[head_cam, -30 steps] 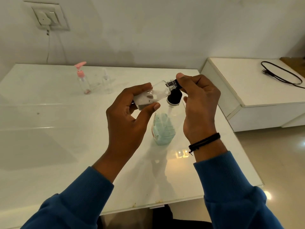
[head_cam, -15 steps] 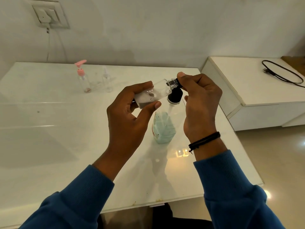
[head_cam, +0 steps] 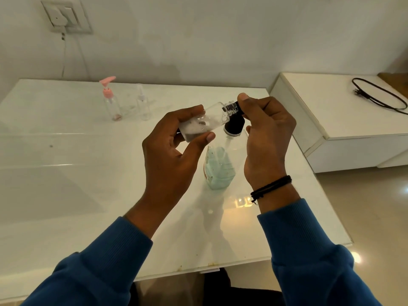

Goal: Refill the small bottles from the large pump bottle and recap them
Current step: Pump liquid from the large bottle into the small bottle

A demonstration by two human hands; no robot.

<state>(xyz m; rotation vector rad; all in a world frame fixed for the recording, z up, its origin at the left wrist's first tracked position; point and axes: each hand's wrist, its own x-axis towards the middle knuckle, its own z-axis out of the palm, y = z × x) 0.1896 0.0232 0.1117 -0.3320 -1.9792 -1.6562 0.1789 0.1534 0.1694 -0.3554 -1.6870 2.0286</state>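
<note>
My left hand holds a small clear bottle tilted on its side, with white foamy liquid in its lower part. Its open threaded neck points at the black pump head of the large pump bottle. That bottle stands on the white table and holds pale green liquid. My right hand curls over the pump head, thumb on top, and hides the nozzle. A small bottle with a pink pump and a small clear spray bottle stand capped at the table's far side.
A low white cabinet stands to the right of the table, with a black cable lying on it. A wall socket with a cord hanging down is at the far left. The table's near edge runs just below my forearms.
Both hands and the bottles keep almost the same pose; only the view has shifted slightly.
</note>
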